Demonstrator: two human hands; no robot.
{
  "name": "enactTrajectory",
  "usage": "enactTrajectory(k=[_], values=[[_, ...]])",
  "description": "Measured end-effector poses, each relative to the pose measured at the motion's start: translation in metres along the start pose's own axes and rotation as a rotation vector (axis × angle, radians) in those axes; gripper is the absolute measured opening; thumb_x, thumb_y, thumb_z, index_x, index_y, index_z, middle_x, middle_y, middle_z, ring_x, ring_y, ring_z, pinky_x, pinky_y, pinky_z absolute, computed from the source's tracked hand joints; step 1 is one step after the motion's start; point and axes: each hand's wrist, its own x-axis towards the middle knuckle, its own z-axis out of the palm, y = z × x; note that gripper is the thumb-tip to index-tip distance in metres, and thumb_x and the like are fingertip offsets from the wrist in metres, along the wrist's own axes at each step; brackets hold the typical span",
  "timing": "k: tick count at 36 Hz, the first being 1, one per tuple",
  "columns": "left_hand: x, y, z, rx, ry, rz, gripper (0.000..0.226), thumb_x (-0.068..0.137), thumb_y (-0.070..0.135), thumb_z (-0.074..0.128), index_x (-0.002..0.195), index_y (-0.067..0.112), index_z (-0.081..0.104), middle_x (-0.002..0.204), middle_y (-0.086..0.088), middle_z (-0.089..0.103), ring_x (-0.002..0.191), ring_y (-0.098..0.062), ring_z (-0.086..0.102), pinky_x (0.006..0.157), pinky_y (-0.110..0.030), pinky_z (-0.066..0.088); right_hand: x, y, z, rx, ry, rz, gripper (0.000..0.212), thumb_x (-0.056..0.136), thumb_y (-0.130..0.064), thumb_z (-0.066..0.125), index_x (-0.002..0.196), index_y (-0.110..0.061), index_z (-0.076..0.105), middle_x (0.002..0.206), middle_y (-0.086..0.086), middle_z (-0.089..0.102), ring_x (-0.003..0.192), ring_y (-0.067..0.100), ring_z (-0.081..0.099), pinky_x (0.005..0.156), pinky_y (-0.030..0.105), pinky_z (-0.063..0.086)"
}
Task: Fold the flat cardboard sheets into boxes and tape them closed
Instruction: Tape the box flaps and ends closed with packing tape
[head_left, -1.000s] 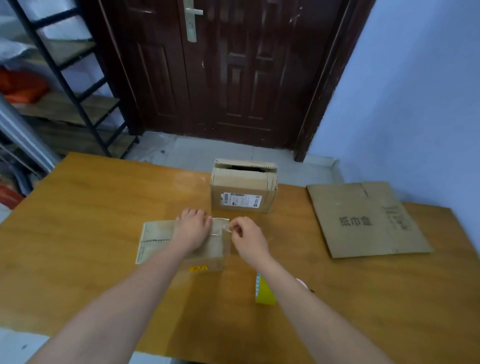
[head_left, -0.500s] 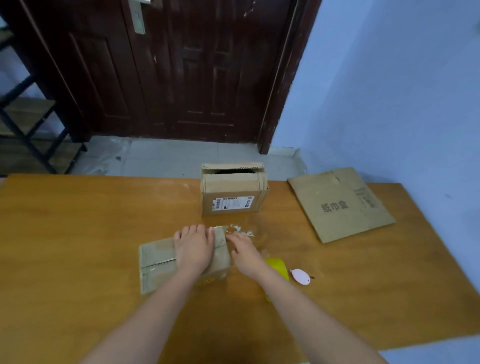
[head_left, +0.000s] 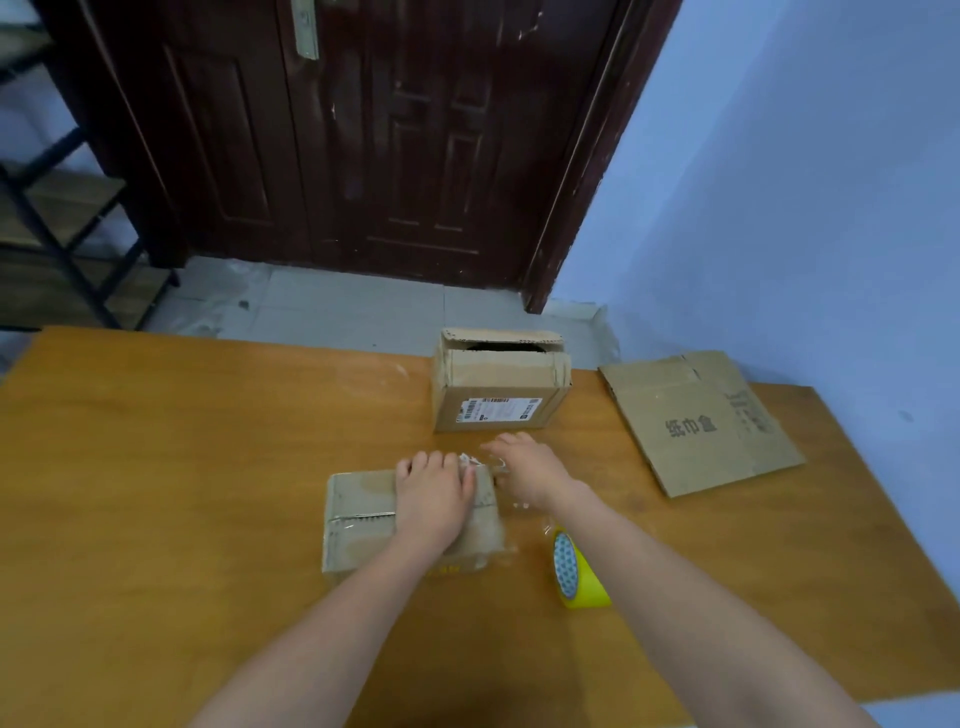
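A small cardboard box (head_left: 358, 519) lies on the wooden table (head_left: 156, 467) in front of me. My left hand (head_left: 434, 493) presses flat on its top, fingers spread toward the far edge. My right hand (head_left: 524, 465) is at the box's far right corner, fingers on a crumpled strip of clear tape (head_left: 475, 461); how it holds the strip is unclear. A yellow tape roll (head_left: 574, 569) stands on edge just right of the box, beside my right forearm.
A taller box (head_left: 498, 384) with a shipping label and a partly open top stands behind. A flat cardboard sheet (head_left: 701, 421) with printed characters lies at the right, near the blue wall. A dark door and a metal shelf are beyond the table.
My right hand has moved from beside the box up to its far right corner with the tape strip. The camera view shifted left and down; the left hand stays pressed on the box.
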Motion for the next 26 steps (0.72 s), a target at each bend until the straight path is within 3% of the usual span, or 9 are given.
enactTrajectory(k=[3,6,10,12,15,18,20,23,26], values=[[0.0,-0.004,-0.005,0.012,-0.045,0.054,0.043,0.1,0.043,0.022,0.111,0.02,0.056,0.114,0.001,0.059,0.109,-0.021,0.046,0.092,-0.035,0.027,0.007,-0.003,-0.002,-0.112,-0.105,-0.057,0.028,0.089,-0.017,0.053,0.115,-0.018,0.061,0.12,0.004,0.06,0.114,0.027,0.05,0.091,0.039,0.041],[-0.003,-0.006,-0.01,0.017,-0.064,0.096,0.043,0.1,0.043,0.021,0.112,0.02,0.055,0.115,0.001,0.058,0.108,-0.021,0.046,0.092,-0.034,0.027,0.008,-0.004,-0.001,-0.141,-0.165,-0.084,0.016,0.089,-0.018,0.052,0.098,-0.012,0.063,0.108,0.009,0.065,0.103,0.029,0.057,0.077,0.034,0.04],[-0.004,-0.006,-0.012,0.017,-0.086,0.103,0.043,0.1,0.043,0.022,0.111,0.019,0.056,0.114,0.001,0.059,0.109,-0.021,0.046,0.093,-0.035,0.027,0.01,-0.004,-0.003,-0.093,-0.205,-0.07,0.011,0.087,-0.017,0.052,0.081,-0.013,0.06,0.103,0.014,0.066,0.096,0.031,0.06,0.073,0.034,0.045],[-0.003,-0.005,-0.011,0.02,-0.086,0.102,0.043,0.1,0.043,0.022,0.111,0.019,0.056,0.114,0.001,0.059,0.108,-0.021,0.046,0.093,-0.035,0.028,0.01,-0.002,-0.004,-0.036,-0.216,-0.072,0.021,0.086,-0.017,0.052,0.066,-0.017,0.051,0.099,0.014,0.066,0.09,0.032,0.062,0.072,0.036,0.051],[-0.003,-0.006,-0.009,0.023,-0.05,0.105,0.057,0.096,0.048,0.01,0.107,0.018,0.058,0.11,0.0,0.06,0.104,-0.021,0.048,0.091,-0.036,0.029,0.008,0.0,-0.006,0.011,-0.221,-0.066,0.014,0.088,-0.018,0.053,0.076,-0.014,0.061,0.092,0.011,0.065,0.086,0.029,0.059,0.072,0.035,0.05],[-0.004,-0.006,-0.006,0.019,0.004,0.11,0.078,0.08,0.051,-0.008,0.104,0.018,0.059,0.105,0.0,0.062,0.101,-0.022,0.05,0.088,-0.036,0.029,0.007,0.004,-0.006,0.062,-0.241,-0.071,0.027,0.088,-0.02,0.056,0.062,-0.019,0.049,0.078,0.006,0.056,0.079,0.027,0.056,0.072,0.035,0.049],[-0.004,-0.005,-0.005,0.013,0.003,0.101,0.077,0.081,0.051,-0.006,0.102,0.017,0.06,0.103,-0.001,0.062,0.1,-0.023,0.05,0.087,-0.036,0.028,0.006,0.007,-0.007,0.102,-0.283,-0.066,0.026,0.088,-0.022,0.059,0.064,-0.022,0.05,0.078,0.004,0.057,0.079,0.026,0.059,0.073,0.036,0.052],[-0.002,-0.006,-0.002,0.016,-0.022,0.083,0.062,0.092,0.048,0.009,0.1,0.016,0.061,0.101,-0.001,0.062,0.099,-0.024,0.051,0.087,-0.037,0.029,0.005,0.009,-0.01,0.185,-0.31,-0.047,0.008,0.09,-0.022,0.056,0.087,-0.02,0.063,0.083,0.004,0.058,0.08,0.025,0.057,0.072,0.034,0.052],[-0.003,-0.007,-0.001,0.0,-0.002,0.082,0.063,0.088,0.048,0.01,0.089,0.012,0.063,0.091,-0.005,0.065,0.09,-0.028,0.055,0.081,-0.038,0.033,0.003,0.007,-0.008,0.195,-0.243,-0.03,0.018,0.091,-0.022,0.054,0.095,-0.014,0.07,0.081,0.005,0.057,0.082,0.027,0.059,0.075,0.036,0.053]])
